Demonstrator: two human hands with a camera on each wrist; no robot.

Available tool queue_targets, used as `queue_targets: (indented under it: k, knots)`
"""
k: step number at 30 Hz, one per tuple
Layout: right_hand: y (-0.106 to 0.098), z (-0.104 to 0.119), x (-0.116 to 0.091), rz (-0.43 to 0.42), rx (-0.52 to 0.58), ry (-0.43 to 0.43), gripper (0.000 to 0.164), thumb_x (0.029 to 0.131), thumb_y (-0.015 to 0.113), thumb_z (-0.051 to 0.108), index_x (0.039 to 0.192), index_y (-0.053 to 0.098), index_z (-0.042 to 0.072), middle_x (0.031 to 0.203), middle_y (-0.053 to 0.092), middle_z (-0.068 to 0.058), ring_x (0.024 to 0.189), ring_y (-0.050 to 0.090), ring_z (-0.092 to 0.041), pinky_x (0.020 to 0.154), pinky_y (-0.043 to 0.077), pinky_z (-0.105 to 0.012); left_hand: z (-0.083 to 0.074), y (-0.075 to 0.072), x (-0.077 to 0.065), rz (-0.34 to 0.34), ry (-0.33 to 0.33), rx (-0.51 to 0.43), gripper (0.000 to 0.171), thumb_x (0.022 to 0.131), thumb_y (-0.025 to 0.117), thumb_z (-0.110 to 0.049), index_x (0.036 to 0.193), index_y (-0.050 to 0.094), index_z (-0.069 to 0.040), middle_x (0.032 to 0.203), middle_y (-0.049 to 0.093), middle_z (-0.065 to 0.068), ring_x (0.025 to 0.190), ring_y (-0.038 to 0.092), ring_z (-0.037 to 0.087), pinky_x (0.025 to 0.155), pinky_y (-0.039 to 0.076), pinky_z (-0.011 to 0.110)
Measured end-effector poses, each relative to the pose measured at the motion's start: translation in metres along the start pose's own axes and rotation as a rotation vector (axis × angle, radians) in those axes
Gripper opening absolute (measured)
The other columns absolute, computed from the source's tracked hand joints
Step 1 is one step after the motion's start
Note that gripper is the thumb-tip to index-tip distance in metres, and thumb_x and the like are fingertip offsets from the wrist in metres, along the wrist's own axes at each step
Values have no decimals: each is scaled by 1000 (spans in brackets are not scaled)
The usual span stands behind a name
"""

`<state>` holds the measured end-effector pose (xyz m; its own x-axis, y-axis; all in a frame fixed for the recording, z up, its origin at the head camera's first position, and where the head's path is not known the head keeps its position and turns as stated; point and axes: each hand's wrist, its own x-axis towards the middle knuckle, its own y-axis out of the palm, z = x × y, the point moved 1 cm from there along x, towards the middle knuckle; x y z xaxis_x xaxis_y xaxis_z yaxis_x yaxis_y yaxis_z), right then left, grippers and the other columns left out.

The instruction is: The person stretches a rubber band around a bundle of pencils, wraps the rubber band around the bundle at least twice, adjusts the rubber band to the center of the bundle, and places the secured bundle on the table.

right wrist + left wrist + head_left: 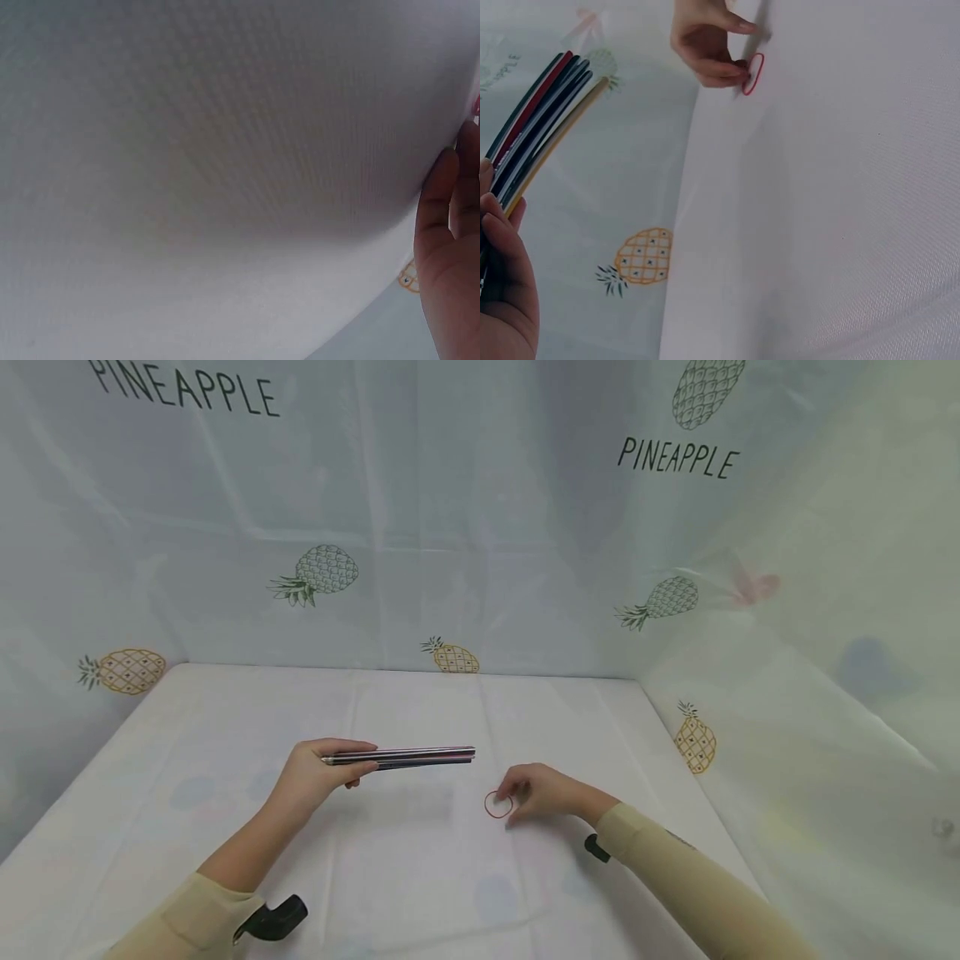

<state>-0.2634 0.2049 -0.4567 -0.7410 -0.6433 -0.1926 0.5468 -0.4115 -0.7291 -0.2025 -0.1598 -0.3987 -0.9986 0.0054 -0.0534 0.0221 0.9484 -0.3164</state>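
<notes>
At the far left of the head view, an orange pineapple print (132, 672) is showing on the pale backdrop sheet (487, 485), which is hanging behind the white table cover (405, 877). At the lower left, a beige left sleeve (183, 922) is entering the frame, and a black curved piece (277, 920) is sticking out beside it, hiding a small part of the cover.

Left of the centre, the left hand (303, 777) is gripping one end of a bundle of pencil-like sticks (427, 753), its thumb and fingers clamping them and partly covering that end. The sticks are pointing to the right, above the cover; in the left wrist view dark, red and yellow ones are showing.

Just right of the centre, a thin red ring (485, 804) is touching the fingertips of the right hand (543, 793), which are hiding a part of it. The thumb and fingers are bending with a gap between them; whether they are pinching the ring, I cannot tell. The two hands are standing apart.

Further right, the beige right sleeve (675, 868) is crossing the lower right, covering the table edge, with a smaller black piece (597, 848) sitting near its cuff.
</notes>
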Motion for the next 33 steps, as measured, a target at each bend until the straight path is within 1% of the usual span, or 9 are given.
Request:
queue_targets:
  k: [4, 8, 13, 18, 20, 22, 27, 30, 33]
  knots:
    - [2, -2, 3, 24, 0, -36, 30, 71, 89, 19, 96, 72, 24, 101, 62, 14, 95, 55, -9, 88, 45, -28, -1, 1, 1, -2, 3, -3, 44, 76, 86, -27, 112, 73, -5, 85, 69, 8, 70, 64, 20, 64, 50, 31]
    - [4, -2, 6, 27, -12, -65, 23, 72, 88, 14, 88, 73, 22, 97, 60, 12, 94, 54, -9, 86, 45, -27, -2, 3, 2, -4, 1, -11, 44, 76, 86, -26, 112, 73, -5, 87, 69, 8, 71, 64, 20, 65, 50, 31]
    - [5, -1, 9, 14, -48, -28, 13, 74, 86, 14, 76, 76, 22, 95, 58, 14, 94, 54, -9, 84, 46, -27, -2, 4, 2, -3, 3, -17, 44, 76, 86, -25, 112, 73, -4, 86, 69, 8, 70, 64, 20, 66, 50, 31]
    - [5, -1, 8, 1, -27, -7, 10, 76, 84, 11, 73, 77, 17, 92, 59, 13, 94, 55, -10, 86, 47, -28, -3, 5, 2, -2, 7, -36, 44, 76, 86, -25, 112, 73, -3, 86, 69, 9, 70, 63, 21, 66, 51, 31]
    - [7, -1, 7, -11, -12, -9, 10, 76, 83, 9, 72, 77, 15, 91, 61, 13, 92, 56, -9, 84, 47, -27, -3, 5, 1, -1, 2, -40, 44, 76, 86, -24, 112, 73, -3, 86, 69, 9, 70, 63, 21, 66, 51, 30]
    - [7, 0, 5, -31, 6, 7, 10, 77, 83, 8, 73, 76, 15, 88, 63, 12, 88, 57, -8, 80, 48, -26, -3, 5, 0, -1, -4, -43, 44, 76, 86, -24, 112, 73, -3, 85, 69, 9, 70, 63, 21, 66, 51, 30]
    - [4, 6, -5, -124, 57, 45, 9, 80, 81, 12, 75, 74, 16, 80, 66, 11, 78, 58, -10, 69, 49, -26, -4, 6, -2, 2, -7, -52, 43, 77, 85, -24, 112, 73, -3, 84, 69, 10, 69, 63, 21, 68, 51, 31]
    - [0, 12, -10, -160, 95, 45, 9, 82, 80, 16, 75, 73, 17, 79, 68, 10, 78, 58, -11, 69, 48, -27, -6, 7, -2, -1, -3, -64, 42, 78, 84, -23, 112, 73, -3, 83, 69, 10, 70, 64, 23, 68, 52, 32]
    - [-4, 18, -13, -172, 145, 13, 8, 83, 78, 13, 76, 73, 14, 82, 70, 7, 82, 60, -13, 72, 48, -28, -9, 7, -2, 1, 5, -77, 41, 78, 84, -21, 113, 72, -2, 81, 68, 9, 70, 64, 24, 66, 51, 30]
